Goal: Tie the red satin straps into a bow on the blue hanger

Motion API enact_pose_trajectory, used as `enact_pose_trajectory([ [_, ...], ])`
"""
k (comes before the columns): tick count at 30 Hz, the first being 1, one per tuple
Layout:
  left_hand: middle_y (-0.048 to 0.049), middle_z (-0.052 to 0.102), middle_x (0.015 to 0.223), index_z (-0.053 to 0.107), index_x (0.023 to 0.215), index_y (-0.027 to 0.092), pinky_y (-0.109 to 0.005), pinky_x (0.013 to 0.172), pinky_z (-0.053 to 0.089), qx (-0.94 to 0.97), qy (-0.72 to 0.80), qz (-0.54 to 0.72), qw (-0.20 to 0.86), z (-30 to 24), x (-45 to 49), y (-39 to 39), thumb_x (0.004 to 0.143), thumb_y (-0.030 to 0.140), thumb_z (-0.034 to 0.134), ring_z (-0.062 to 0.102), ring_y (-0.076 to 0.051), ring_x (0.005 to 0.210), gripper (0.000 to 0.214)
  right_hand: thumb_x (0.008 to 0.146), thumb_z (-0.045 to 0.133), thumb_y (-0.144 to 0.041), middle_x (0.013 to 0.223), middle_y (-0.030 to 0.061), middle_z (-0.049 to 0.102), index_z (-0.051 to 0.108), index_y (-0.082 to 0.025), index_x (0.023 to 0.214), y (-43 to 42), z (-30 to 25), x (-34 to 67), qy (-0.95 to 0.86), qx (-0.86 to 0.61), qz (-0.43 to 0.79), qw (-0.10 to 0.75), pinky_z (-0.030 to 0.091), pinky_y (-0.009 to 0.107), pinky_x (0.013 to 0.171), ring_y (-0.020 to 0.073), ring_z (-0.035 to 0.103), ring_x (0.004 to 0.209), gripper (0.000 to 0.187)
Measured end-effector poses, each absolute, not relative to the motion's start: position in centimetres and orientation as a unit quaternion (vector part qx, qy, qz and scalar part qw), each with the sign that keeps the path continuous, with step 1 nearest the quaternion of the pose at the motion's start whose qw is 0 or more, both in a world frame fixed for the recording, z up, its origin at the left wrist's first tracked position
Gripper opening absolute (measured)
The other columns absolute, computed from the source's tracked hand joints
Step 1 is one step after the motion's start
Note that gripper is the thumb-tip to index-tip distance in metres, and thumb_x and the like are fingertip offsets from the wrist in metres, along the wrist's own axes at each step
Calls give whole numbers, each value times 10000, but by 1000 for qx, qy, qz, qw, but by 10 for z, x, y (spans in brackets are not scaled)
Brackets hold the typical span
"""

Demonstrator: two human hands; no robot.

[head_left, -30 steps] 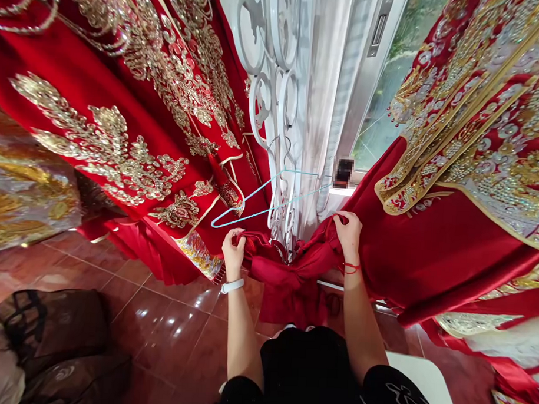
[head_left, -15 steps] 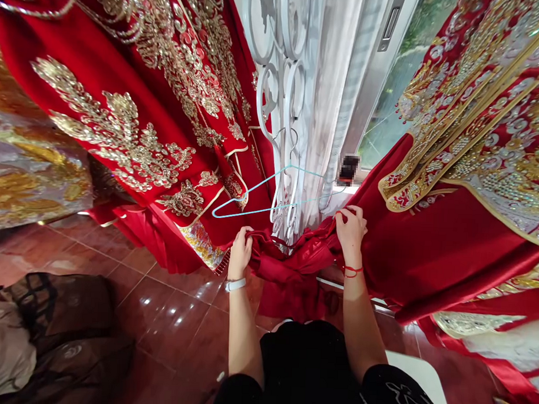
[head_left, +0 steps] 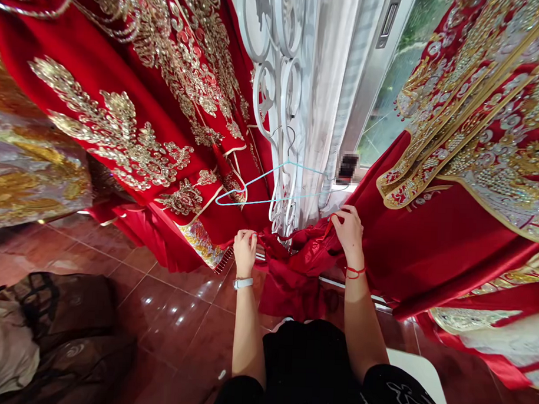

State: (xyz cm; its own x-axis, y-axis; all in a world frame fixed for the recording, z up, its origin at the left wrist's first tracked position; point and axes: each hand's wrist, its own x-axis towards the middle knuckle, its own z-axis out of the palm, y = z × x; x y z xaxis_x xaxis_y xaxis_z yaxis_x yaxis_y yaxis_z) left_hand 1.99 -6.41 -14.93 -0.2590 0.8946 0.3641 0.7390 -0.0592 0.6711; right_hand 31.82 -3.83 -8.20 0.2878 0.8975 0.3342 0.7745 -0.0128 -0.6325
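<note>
A dark red satin garment (head_left: 296, 268) is stretched between my two hands, its upper edge sagging in the middle and its lower part hanging toward the floor. My left hand (head_left: 245, 248), with a white band on the wrist, pinches its left end. At the other end my right hand (head_left: 349, 228), wearing a red string bracelet, is closed on the edge of the cloth. Just beyond and above hangs a thin light-blue wire hanger (head_left: 269, 201), hooked on white scrollwork metal (head_left: 265, 96); nothing hangs on it. The garment's exact kind is not clear.
Red gowns with gold embroidery (head_left: 117, 120) hang close on the left, and beaded red garments (head_left: 466, 150) on the right. A white curtain (head_left: 329, 80) and window frame (head_left: 371, 64) stand ahead. Dark bags (head_left: 70, 330) lie on the tiled floor (head_left: 172, 316); a white seat (head_left: 418, 378) is behind my right arm.
My left hand has shifted slightly right, and the garment's left end has narrowed. My right hand's fingers have moved a little along the cloth. The hanger has swung slightly.
</note>
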Motion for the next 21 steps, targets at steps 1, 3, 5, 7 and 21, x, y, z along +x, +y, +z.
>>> enact_pose_trajectory([
  [1,-88,617,912,628,813,202,-332,836,449,594,679,418,100,-151,22,-63,930,263,468,585,-227,869,207,895,492,-298,1281,103,631,768,-211,881,-38,-82,319,-590,-708,80,379,458,352,784,266,634,1019,290],
  [3,-48,587,767,569,738,202,-298,745,430,567,684,443,120,-152,25,-62,927,250,450,546,-191,730,228,893,499,-288,1265,100,644,767,-211,871,-37,-81,321,-584,-714,79,378,449,338,752,258,638,988,280],
  [5,-10,545,671,522,693,203,-269,663,389,526,694,474,134,-152,27,-62,916,234,438,483,-155,624,240,898,502,-286,1200,95,674,767,-218,868,-38,-81,325,-580,-720,82,370,428,322,717,240,636,932,276],
  [7,23,488,593,489,655,203,-255,617,347,490,705,495,138,-151,28,-64,887,220,450,419,-132,564,236,907,496,-283,1101,92,700,768,-223,864,-39,-82,329,-581,-728,86,354,406,314,706,223,622,881,282],
  [21,49,424,549,379,593,216,-254,617,473,228,631,649,359,-176,17,-53,836,243,455,466,-108,543,256,820,470,-355,449,-8,447,453,-228,469,-19,-115,328,-511,-680,275,448,353,277,552,151,438,522,374],
])
